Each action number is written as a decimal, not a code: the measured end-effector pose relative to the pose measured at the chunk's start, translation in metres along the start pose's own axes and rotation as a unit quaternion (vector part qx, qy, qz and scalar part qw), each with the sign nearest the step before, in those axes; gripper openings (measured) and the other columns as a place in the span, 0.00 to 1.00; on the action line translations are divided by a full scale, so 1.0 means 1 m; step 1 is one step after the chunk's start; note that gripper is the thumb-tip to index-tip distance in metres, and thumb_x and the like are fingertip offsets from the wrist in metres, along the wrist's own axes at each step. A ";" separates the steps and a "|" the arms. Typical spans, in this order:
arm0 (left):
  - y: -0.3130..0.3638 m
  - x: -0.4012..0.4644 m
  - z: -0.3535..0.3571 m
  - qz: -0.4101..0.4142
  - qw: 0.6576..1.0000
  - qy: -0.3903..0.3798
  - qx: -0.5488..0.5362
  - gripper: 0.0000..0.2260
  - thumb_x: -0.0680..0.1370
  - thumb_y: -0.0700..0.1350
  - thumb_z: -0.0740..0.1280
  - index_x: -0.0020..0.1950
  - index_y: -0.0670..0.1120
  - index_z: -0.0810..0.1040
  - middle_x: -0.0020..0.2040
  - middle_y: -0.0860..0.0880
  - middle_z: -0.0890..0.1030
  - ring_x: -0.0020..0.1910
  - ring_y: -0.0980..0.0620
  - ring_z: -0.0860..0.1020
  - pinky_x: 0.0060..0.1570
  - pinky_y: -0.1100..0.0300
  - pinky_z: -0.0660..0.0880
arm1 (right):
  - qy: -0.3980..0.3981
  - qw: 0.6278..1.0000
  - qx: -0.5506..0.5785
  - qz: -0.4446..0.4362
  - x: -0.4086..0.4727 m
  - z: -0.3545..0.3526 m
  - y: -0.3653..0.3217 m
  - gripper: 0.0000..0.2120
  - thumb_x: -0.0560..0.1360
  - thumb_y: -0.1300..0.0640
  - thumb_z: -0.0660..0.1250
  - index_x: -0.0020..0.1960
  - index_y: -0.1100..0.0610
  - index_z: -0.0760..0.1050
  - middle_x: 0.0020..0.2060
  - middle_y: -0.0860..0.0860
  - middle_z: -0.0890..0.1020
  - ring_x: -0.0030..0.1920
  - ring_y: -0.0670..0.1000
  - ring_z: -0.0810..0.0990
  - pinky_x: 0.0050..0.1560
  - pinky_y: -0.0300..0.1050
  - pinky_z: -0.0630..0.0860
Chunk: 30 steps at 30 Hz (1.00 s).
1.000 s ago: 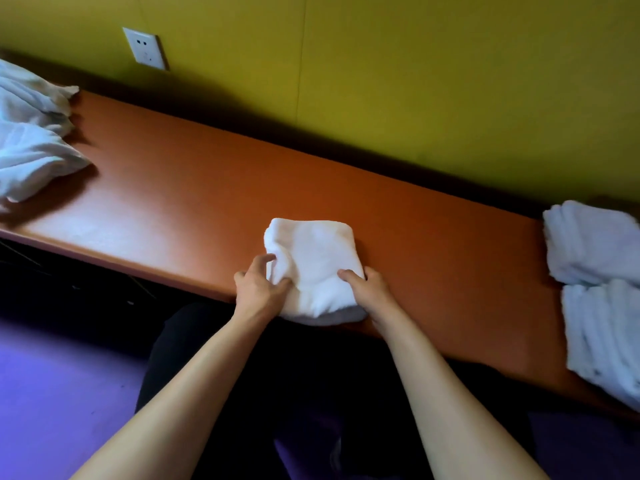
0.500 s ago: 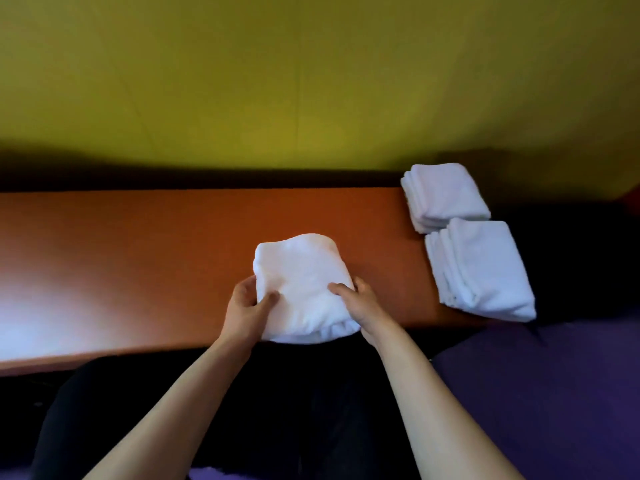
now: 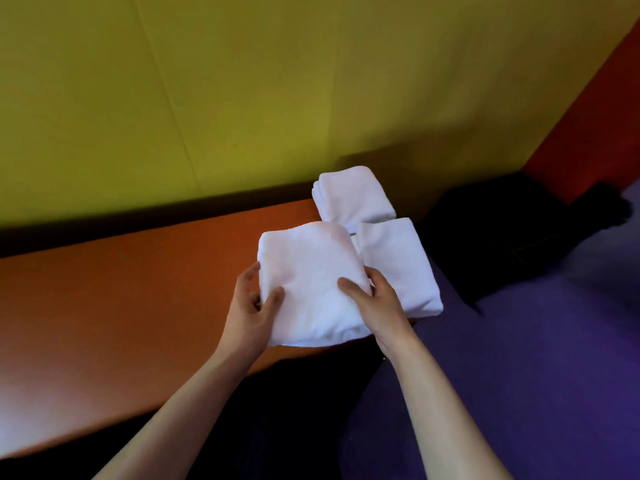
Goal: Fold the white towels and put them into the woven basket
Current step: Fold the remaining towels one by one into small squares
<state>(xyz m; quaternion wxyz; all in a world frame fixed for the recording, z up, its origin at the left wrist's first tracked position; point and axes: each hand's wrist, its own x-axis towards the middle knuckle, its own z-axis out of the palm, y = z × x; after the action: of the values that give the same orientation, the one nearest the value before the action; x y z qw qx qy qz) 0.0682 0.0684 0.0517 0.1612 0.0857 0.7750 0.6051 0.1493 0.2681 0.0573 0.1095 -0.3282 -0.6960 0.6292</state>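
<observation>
Both hands, left [image 3: 247,311] and right [image 3: 375,303], grip folded white towel [image 3: 311,282] above table [image 3: 121,296] right end, beside two folded stacks [image 3: 356,197].

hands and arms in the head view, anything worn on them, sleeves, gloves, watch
Nothing is worn. The left hand and right hand are bare, with no gloves, and no rings show. Both forearms are bare to the frame's bottom edge: no sleeves, watch or bands show.

Both bare forearms are reaching forward and converging. The left hand [image 3: 251,308] is gripping the towel [image 3: 311,285] with its thumb on top; the right hand [image 3: 375,301] is gripping the opposite edge likewise.
</observation>
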 end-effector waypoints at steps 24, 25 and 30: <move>0.071 0.272 0.148 0.098 0.972 -0.056 0.206 0.35 0.80 0.51 0.67 0.82 0.56 0.51 0.76 0.39 0.66 0.72 0.39 0.69 0.68 0.53 0.67 | 0.142 0.947 -0.226 -0.180 0.297 -0.075 -0.066 0.25 0.74 0.44 0.71 0.69 0.46 0.73 0.65 0.52 0.77 0.63 0.52 0.77 0.67 0.53 0.73; 0.063 0.280 0.153 0.105 0.955 -0.081 0.264 0.32 0.82 0.52 0.64 0.82 0.56 0.52 0.79 0.38 0.59 0.76 0.39 0.63 0.72 0.52 0.63 | 0.103 0.930 -0.301 -0.185 0.304 -0.072 -0.056 0.25 0.75 0.43 0.69 0.71 0.44 0.71 0.68 0.53 0.74 0.66 0.54 0.74 0.69 0.54 0.71; 0.027 0.274 0.169 0.155 0.884 -0.167 0.408 0.24 0.86 0.51 0.52 0.83 0.50 0.53 0.83 0.44 0.47 0.81 0.40 0.43 0.78 0.48 0.43 | 0.020 0.905 -0.395 -0.160 0.314 -0.062 -0.015 0.23 0.81 0.45 0.60 0.75 0.43 0.66 0.74 0.53 0.65 0.70 0.59 0.71 0.70 0.57 0.69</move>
<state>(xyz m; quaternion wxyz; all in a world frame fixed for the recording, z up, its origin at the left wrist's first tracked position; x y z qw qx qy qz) -0.1291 0.3191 0.0013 0.1428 0.3626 0.8918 0.2298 -0.0587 0.5048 0.0013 0.0845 -0.2410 -0.9283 0.2704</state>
